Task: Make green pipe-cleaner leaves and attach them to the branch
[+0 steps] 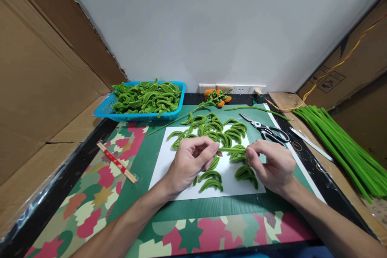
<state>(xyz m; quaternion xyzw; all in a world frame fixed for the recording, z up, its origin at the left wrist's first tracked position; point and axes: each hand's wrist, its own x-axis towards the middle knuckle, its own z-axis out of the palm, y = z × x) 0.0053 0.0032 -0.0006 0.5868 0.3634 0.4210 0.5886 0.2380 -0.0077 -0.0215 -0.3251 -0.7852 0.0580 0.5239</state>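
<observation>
A short, straight green pipe cleaner [232,150] is stretched level between my two hands. My left hand [193,161] pinches its left end between thumb and fingers. The right end is pinched in my right hand [270,163]. Beneath and behind them, curved green pipe-cleaner pieces [211,180] lie in small groups on a white sheet [187,192]. Black-handled scissors [256,124] rest just beyond my right hand, with the blades pointing away to the left.
A blue basket [182,102] of green pieces stands at the back left. Wrapped chopsticks [116,162] lie at the left. An orange-flowered stem [208,104] lies at the back. Long green pipe cleaners [341,149] and a white strip [311,144] are on the right.
</observation>
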